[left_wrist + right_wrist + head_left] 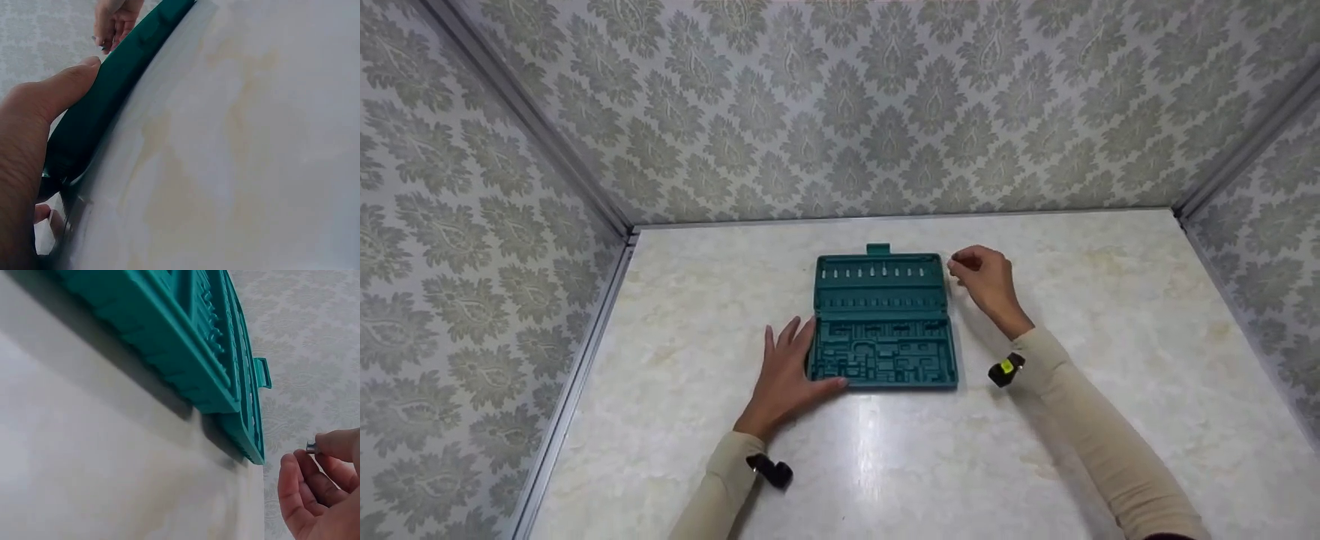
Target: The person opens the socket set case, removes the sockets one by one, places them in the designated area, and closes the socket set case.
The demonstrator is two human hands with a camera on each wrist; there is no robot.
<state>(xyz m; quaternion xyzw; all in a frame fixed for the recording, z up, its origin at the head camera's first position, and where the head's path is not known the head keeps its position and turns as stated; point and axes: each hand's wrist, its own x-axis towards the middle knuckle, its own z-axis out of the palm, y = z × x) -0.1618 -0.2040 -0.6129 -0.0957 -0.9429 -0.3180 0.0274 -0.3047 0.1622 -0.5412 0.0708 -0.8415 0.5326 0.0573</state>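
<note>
A green plastic bit case (883, 309) lies unfolded flat on the table, its lid half at the back. Along that lid stands a row of several small silver bits (872, 272). My left hand (787, 375) rests against the case's left side, fingers spread and straight, thumb on the front rim. Beyond the lid's right back corner, my right hand (988, 281) pinches a small silver metal bit (311, 448) between thumb and fingertip. Most of this bit is hidden by the fingers. The right hand is apart from the case.
The lower tray (896, 356) has many moulded recesses. A green latch tab (877, 248) sticks out at the back of the lid. The pale marbled table (697, 300) ends at a patterned wall (847, 112) behind, with similar walls at both sides.
</note>
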